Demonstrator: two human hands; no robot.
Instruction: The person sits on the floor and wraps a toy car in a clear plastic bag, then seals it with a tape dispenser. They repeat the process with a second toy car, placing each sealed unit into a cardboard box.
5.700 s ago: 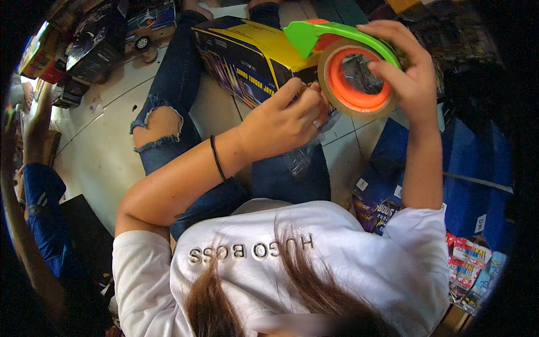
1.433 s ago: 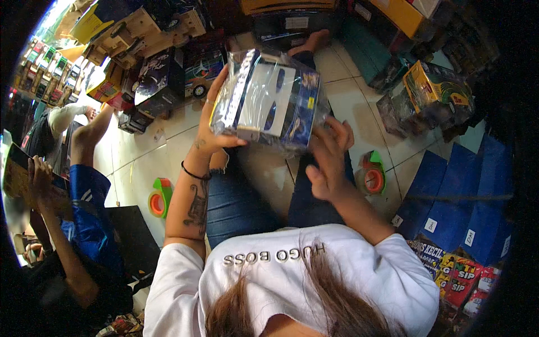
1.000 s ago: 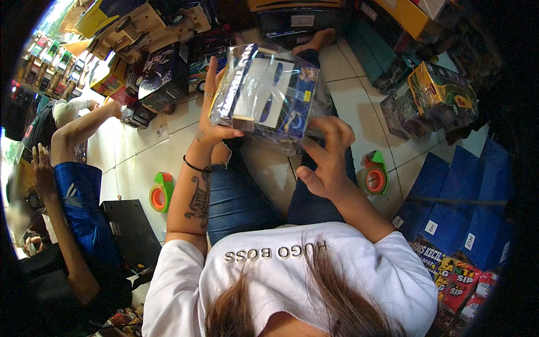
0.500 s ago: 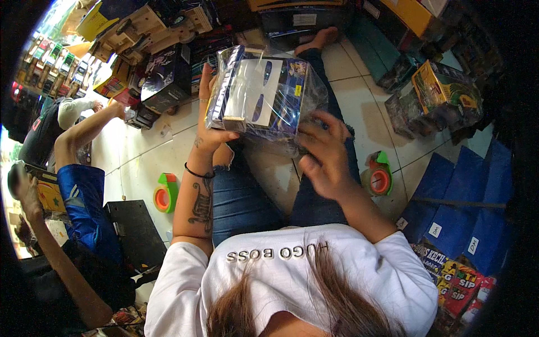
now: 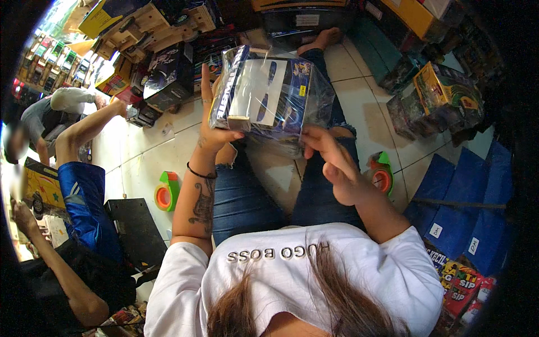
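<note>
A blue-and-white boxy item (image 5: 264, 92) in loose, crinkled clear plastic is held up over my legs. My left hand (image 5: 212, 121) grips its left side, thumb along the near lower edge and fingers up the side. At the near right corner, my right hand (image 5: 337, 160) has its fingertips against the plastic. Its fingers are stretched out, with the thumb apart from them. A green tape dispenser with an orange core (image 5: 167, 191) lies on the floor left of my legs. A similar tape dispenser (image 5: 381, 173) sits beyond my right wrist, partly covered by it.
Another plastic-wrapped yellow-and-green box (image 5: 446, 95) stands on the tiles at right, near folded blue sheets (image 5: 466, 196). Wooden toy trucks (image 5: 151, 31) and boxes pile up at far left. At left sits a person in blue shorts (image 5: 90, 208), beside a black panel (image 5: 135, 230).
My right hand has drawn slightly back and right, its fingers now straighter at the item's corner. The wrapped item has shifted a little to the right. At left, another person has leaned into view.
</note>
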